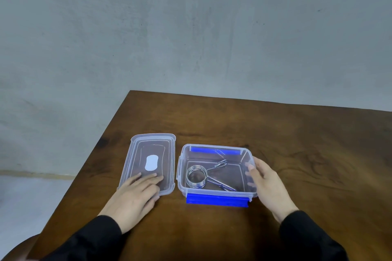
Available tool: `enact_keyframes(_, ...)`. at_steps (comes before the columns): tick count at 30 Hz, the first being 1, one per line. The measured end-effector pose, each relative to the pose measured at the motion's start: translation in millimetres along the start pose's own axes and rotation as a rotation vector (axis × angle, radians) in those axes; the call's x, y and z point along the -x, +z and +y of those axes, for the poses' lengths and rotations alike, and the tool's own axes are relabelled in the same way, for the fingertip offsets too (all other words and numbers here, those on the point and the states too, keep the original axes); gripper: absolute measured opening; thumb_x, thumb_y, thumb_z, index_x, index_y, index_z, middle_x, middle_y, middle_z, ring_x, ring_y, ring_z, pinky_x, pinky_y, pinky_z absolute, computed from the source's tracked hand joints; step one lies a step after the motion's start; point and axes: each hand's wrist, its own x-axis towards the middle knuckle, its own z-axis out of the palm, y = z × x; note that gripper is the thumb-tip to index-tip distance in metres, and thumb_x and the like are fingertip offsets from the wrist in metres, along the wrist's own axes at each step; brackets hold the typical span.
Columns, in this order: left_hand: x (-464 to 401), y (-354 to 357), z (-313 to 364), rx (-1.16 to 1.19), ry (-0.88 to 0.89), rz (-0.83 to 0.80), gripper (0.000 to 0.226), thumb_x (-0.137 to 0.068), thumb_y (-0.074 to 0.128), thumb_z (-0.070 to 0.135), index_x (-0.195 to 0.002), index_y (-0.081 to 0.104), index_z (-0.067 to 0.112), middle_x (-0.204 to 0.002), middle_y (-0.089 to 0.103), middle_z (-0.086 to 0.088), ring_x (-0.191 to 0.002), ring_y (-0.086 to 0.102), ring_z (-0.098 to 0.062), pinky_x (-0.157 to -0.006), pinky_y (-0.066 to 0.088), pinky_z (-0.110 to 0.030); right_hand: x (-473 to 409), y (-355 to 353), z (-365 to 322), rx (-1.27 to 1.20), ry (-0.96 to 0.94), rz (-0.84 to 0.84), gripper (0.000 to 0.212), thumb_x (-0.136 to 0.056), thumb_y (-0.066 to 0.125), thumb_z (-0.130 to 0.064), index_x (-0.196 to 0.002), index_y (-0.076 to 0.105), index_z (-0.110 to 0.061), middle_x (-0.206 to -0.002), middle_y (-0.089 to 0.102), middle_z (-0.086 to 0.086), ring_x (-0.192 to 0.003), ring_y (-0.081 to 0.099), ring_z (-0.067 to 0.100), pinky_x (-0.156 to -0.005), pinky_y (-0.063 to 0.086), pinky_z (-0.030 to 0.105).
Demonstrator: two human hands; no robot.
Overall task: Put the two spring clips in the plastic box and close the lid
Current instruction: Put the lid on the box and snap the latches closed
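On the brown wooden table [275, 133], a clear rectangular plastic box [215, 191] with blue latch flaps stands open, and inside it lies coiled steel wire: one spring clip [196, 176] shows plainly, its handles running toward 3 o'clock. Whether a second clip sits stacked with it I cannot tell; none lies out on the table.

At 9 o'clock from the box, just beside it, the clear plastic lid [148, 163] with a white oval label rests flat. The person's left hand [135, 195] lies on the lid's near end, fingers spread and flat, pressing rather than pinching, nothing lifted. The right hand [267, 182] cups the box's 3 o'clock wall, fingers loosely open and touching the rim, steadying it without enclosing anything.

The step in hand looks to be fetching the lid. To do it well, I'd say curl the left fingers under the lid's edge, carry it level toward 3 o'clock, square its corners over the rim while the right hand holds the box still, then press down and snap both blue flaps.
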Motion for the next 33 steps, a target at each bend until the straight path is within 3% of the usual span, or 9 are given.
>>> enact_keyframes(4,-12,-30,4,0.149,-0.225,0.162,0.026,-0.099,0.048,0.031,-0.11,0.069,0.022,-0.139,0.058,0.006,-0.126,0.056,-0.017,-0.107,0.042,-0.036,0,-1,1,-0.013,0.004,-0.011,0.044,-0.101,0.047,-0.045,-0.143,0.048,-0.033,-0.129,0.065,-0.008,-0.109,0.064,0.01,-0.064,0.059,0.019)
enact_keyframes(7,-22,-70,20,0.417,-0.479,0.375,0.036,-0.096,0.044,0.034,-0.121,0.058,0.013,-0.114,0.069,-0.003,-0.097,0.068,-0.026,-0.079,0.053,-0.035,3,-5,-6,0.023,-0.033,0.094,0.053,-0.1,0.051,-0.043,-0.15,0.042,-0.031,-0.145,0.055,-0.006,-0.125,0.055,0.011,-0.075,0.057,0.019)
enact_keyframes(11,-43,-116,47,0.884,-0.364,0.615,0.024,-0.098,0.036,0.052,-0.103,0.041,0.029,-0.103,0.067,-0.003,-0.092,0.069,-0.024,-0.072,0.056,-0.04,15,-18,-43,-0.039,-0.209,0.184,0.055,-0.1,0.054,-0.035,-0.153,0.038,-0.03,-0.144,0.048,-0.016,-0.128,0.048,0.001,-0.068,0.048,0.002)
enact_keyframes(14,-62,-142,80,1.25,-0.306,0.589,0.017,-0.104,0.035,0.031,-0.102,0.045,0.018,-0.102,0.073,-0.014,-0.089,0.073,-0.032,-0.071,0.061,-0.047,22,-22,-68,-0.05,-0.277,0.039,0.056,-0.099,0.051,-0.046,-0.153,0.035,-0.038,-0.139,0.051,-0.027,-0.115,0.053,-0.017,-0.091,0.047,0.014)
enact_keyframes(18,-81,-138,104,1.485,-0.504,0.466,0.024,-0.099,0.051,0.037,-0.104,0.054,0.014,-0.1,0.074,-0.013,-0.087,0.074,-0.035,-0.075,0.061,-0.053,29,-23,-79,-0.109,-0.244,0.037,0.028,-0.1,0.054,-0.039,-0.126,0.058,-0.048,-0.11,0.072,-0.024,-0.099,0.067,-0.007,-0.067,0.059,0.016)
enact_keyframes(21,-89,-113,103,1.518,-0.688,0.453,0.02,-0.098,0.056,0.031,-0.114,0.061,0.021,-0.104,0.075,-0.006,-0.089,0.075,-0.024,-0.081,0.061,-0.049,31,-29,-69,-0.101,-0.167,0.129,0.021,-0.098,0.06,-0.032,-0.114,0.066,-0.044,-0.099,0.077,-0.018,-0.093,0.073,0.004,-0.074,0.064,0.028)
enact_keyframes(23,-90,-94,102,1.401,-0.669,0.405,0.022,-0.099,0.056,0.029,-0.119,0.064,0.027,-0.103,0.076,0.005,-0.091,0.074,-0.013,-0.079,0.062,-0.042,27,-31,-59,-0.022,-0.089,0.131,0.02,-0.097,0.063,-0.035,-0.115,0.071,-0.036,-0.099,0.078,-0.015,-0.094,0.074,0.007,-0.077,0.064,0.034)
enact_keyframes(28,-94,-65,100,1.327,-0.738,0.332,0.017,-0.098,0.057,0.031,-0.112,0.067,0.033,-0.089,0.076,0.015,-0.084,0.073,-0.007,-0.064,0.063,-0.034,10,-22,-42,0.206,0.002,0.161,0.025,-0.096,0.062,-0.037,-0.111,0.076,-0.022,-0.103,0.072,-0.006,-0.083,0.07,0.01,-0.068,0.062,0.03)
enact_keyframes(33,-98,-50,100,1.281,-0.812,0.33,0.02,-0.099,0.056,0.026,-0.091,0.068,0.039,-0.082,0.076,0.012,-0.078,0.073,-0.007,-0.068,0.064,-0.043,5,-16,-40,0.326,0.007,0.171,0.024,-0.098,0.061,-0.034,-0.104,0.076,-0.017,-0.1,0.066,-0.002,-0.078,0.066,0.01,-0.058,0.051,0.022)
